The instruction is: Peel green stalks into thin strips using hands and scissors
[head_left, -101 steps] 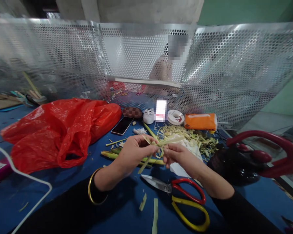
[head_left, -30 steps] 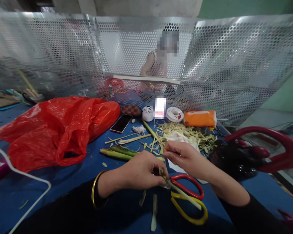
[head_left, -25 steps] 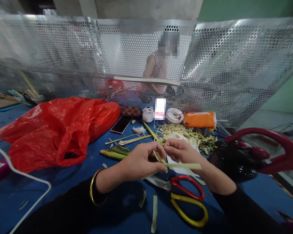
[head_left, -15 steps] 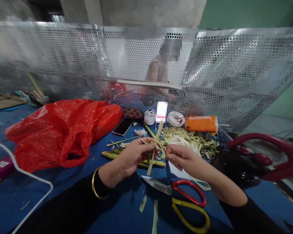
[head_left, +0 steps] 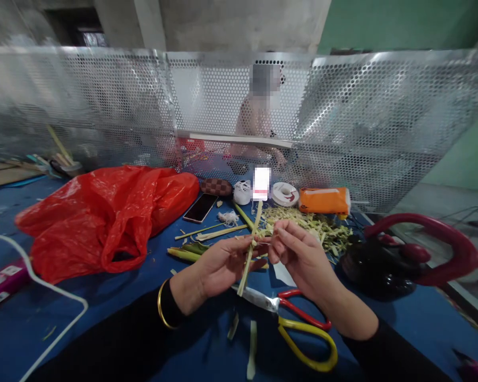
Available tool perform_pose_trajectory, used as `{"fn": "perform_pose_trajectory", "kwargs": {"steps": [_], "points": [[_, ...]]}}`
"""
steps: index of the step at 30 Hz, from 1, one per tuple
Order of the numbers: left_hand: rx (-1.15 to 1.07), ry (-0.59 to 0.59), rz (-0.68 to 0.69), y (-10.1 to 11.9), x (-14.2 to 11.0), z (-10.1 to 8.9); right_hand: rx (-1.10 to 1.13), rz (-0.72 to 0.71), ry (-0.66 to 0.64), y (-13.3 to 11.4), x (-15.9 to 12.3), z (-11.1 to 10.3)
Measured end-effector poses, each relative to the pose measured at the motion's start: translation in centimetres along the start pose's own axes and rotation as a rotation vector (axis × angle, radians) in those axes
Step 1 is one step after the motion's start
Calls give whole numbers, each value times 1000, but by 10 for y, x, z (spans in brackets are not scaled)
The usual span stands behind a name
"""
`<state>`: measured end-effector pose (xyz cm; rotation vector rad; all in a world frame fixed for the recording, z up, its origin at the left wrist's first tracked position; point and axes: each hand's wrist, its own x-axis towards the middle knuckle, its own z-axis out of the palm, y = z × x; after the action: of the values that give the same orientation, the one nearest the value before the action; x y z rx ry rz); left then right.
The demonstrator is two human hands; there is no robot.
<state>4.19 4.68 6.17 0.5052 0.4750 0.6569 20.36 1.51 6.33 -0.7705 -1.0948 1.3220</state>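
Observation:
My left hand (head_left: 227,265) is closed in a pinch on a narrow pale-green plant strip (head_left: 247,268), which stands upright and slants across the fingertips. A small knot-like bump shows where the strip is pinched. Close by on the right, my right hand (head_left: 298,246) is closed, its thumb and fingertips together on a thin white thread (head_left: 265,243) that runs toward the strip. Below the hands lie scissors (head_left: 263,300) with one red and one yellow handle, the blade tip partly hidden by my left hand. Thick green stalks (head_left: 183,254) lie behind my left hand.
A red plastic bag (head_left: 103,212) lies left, a phone (head_left: 201,207) beside it. Plant shavings (head_left: 322,225), a white spool (head_left: 286,194), an orange packet (head_left: 324,200) and a dark kettle (head_left: 378,270) are on the right. Behind a perforated metal screen (head_left: 215,90) sits another person.
My right hand has moved slightly left and turned, its fingers now more upright and nearer the strip. My left hand still holds the strip, now slightly lower. The camera view has shifted a little.

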Motion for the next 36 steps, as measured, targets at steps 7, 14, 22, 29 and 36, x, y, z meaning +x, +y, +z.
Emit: {"fn": "perform_pose_trajectory", "kwargs": {"steps": [7, 14, 22, 29, 36], "points": [[-151, 28, 42, -12, -19, 10, -716, -114, -12, -11, -14, 15], [-233, 95, 23, -45, -49, 6, -733, 25, -70, 4, -47, 20], [-354, 71, -34, -87, -74, -14, -548, 148, -64, 25, -91, 28], [-259, 125, 77, -109, -79, -19, -786, 41, -41, 42, -107, 42], [338, 570, 490, -115, -86, -22, -826, 89, -78, 49, -102, 48]]}}
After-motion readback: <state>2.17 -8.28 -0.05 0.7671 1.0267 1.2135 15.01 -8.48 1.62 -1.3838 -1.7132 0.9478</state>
